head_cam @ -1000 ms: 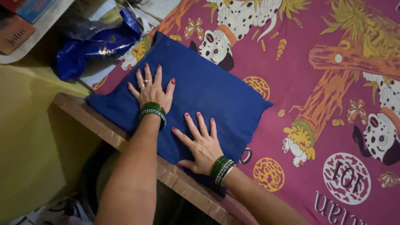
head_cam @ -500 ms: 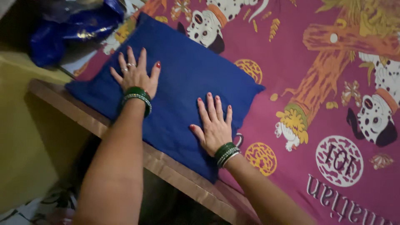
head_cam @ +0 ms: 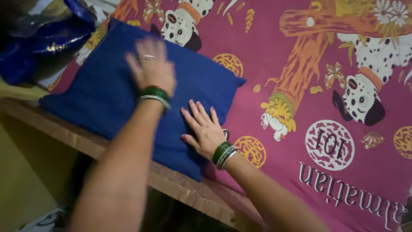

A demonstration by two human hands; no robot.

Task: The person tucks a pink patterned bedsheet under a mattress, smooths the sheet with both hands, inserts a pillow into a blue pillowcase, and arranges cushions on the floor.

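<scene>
A dark blue pillow (head_cam: 103, 92) lies at the corner of a bed covered by a magenta sheet (head_cam: 300, 180) printed with spotted dogs and an orange tree. My left hand (head_cam: 150, 66), blurred by motion, is spread flat over the pillow's middle, with green bangles at the wrist. My right hand (head_cam: 205, 128) presses flat on the pillow's near right corner, fingers apart, also wearing green bangles. Neither hand holds anything.
The bed's wooden edge (head_cam: 171, 184) runs diagonally below the pillow. A shiny blue plastic bag (head_cam: 38, 41) sits at the top left beside the bed. Yellow floor (head_cam: 21, 180) shows at the lower left.
My left hand has slid right across the pillow toward its middle. My right hand stays pressed on the near right corner. The view has shifted slightly.
</scene>
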